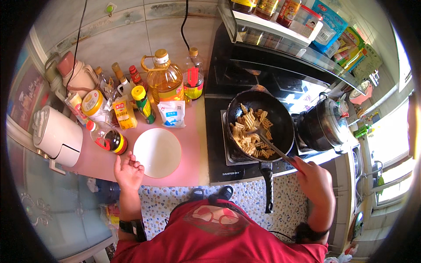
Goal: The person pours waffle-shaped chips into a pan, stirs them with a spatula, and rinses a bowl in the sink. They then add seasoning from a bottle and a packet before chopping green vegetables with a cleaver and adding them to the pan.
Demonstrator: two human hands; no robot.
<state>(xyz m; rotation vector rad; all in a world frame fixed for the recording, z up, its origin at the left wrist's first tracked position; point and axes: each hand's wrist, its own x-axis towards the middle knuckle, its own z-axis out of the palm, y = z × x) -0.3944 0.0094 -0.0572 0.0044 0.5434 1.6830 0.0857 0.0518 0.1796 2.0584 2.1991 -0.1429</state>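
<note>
A black wok (281,115) with a dark twisted-looking handle rests on the left burner of the gas hob. In it lie browned, ridged wavy-cut pieces of food (249,120). My right hand (314,179) is closed around the handle of a metal spatula (279,149), whose head is among the pieces and partly hidden. Palm up, my left hand (129,171) holds nothing, its fingers loosely curled, just left of a white plate (158,153). Above that hand a soy sauce bottle (110,138) stands on the pink counter mat.
Behind the plate are a large oil bottle (166,79), a green bottle with a yellow cap (143,105) and a white packet (172,114). A lidded pot (324,123) sits on the right burner. A white appliance (57,136) stands at the left. A shelf (274,24) holds several bottles.
</note>
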